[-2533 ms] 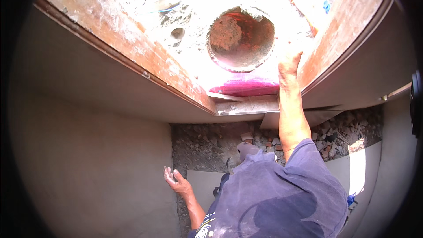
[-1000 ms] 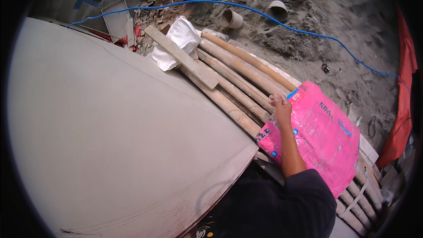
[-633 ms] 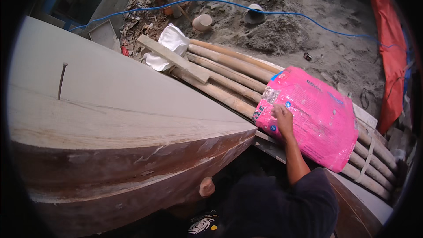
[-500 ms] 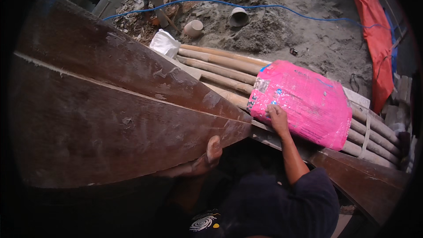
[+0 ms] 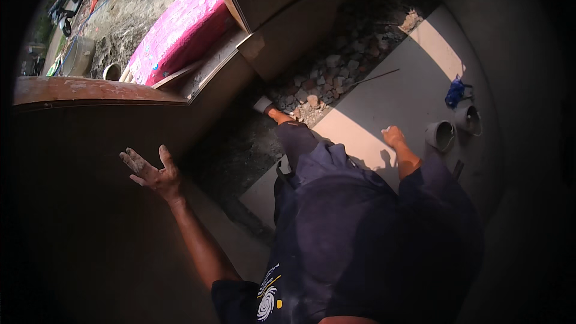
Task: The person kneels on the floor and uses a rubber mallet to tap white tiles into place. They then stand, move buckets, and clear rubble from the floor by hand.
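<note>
My left hand (image 5: 152,171), dusty with fingers spread and holding nothing, is raised beside the shaded grey wall, below the wooden edge (image 5: 96,90) of an opening. My right hand (image 5: 393,135) is closed above a pale floor board (image 5: 336,125), partly sunlit; what it holds, if anything, is too small to make out. Nearest it on the right are two buckets (image 5: 443,135) (image 5: 468,120) and a crumpled blue object (image 5: 454,93). My leg and foot (image 5: 279,114) show beside broken rubble (image 5: 312,87). A pink sack-like sheet (image 5: 174,30) lies outside the opening.
Shaded panels (image 5: 276,0) border the opening, and a grey wall (image 5: 504,60) curves along the right. Outside are sandy ground (image 5: 144,0), a blue hose, a large tub (image 5: 78,57) and dark vehicles (image 5: 66,6). A thin rod lies across the floor board.
The view has swung from the pink sack and poles down into the shaded inside. My right hand has left the sack; my left has left the wooden panel's edge and opened.
</note>
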Available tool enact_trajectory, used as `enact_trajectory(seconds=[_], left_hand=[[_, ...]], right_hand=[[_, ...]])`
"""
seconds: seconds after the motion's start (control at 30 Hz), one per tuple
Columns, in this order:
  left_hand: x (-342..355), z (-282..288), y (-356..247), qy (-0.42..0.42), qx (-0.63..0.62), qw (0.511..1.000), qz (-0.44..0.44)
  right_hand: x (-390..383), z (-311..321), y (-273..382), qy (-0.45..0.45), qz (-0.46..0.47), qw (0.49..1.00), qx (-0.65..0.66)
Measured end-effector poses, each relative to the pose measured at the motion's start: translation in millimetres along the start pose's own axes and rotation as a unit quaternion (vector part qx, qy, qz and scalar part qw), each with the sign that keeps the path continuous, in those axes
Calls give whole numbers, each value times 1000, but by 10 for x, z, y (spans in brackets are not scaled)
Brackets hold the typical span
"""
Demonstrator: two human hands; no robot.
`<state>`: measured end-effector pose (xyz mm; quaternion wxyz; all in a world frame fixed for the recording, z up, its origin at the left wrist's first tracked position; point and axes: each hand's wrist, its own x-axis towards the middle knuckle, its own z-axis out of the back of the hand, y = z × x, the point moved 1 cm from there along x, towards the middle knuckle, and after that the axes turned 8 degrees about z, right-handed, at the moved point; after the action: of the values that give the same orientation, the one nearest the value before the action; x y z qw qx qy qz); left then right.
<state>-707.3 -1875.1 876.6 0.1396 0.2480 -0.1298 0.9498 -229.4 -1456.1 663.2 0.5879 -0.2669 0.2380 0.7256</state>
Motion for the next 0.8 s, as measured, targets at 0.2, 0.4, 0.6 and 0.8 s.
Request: enact_trajectory(seconds=[0.2, 0.4, 0.6, 0.8], left_hand=[[-3259, -230, 663, 574, -43, 785, 227], [-5586, 701, 863, 703, 4, 587, 401], [-5445, 116, 97, 658, -30, 613, 436], [-3862, -706, -2150, 477, -240, 814, 229]], right_hand=[[-962, -718, -2463, 47, -160, 979, 116], [-569, -1012, -2116, 104, 91, 989, 51], [59, 388, -1645, -47, 254, 916, 307], [515, 1074, -2986, -104, 115, 933, 324]])
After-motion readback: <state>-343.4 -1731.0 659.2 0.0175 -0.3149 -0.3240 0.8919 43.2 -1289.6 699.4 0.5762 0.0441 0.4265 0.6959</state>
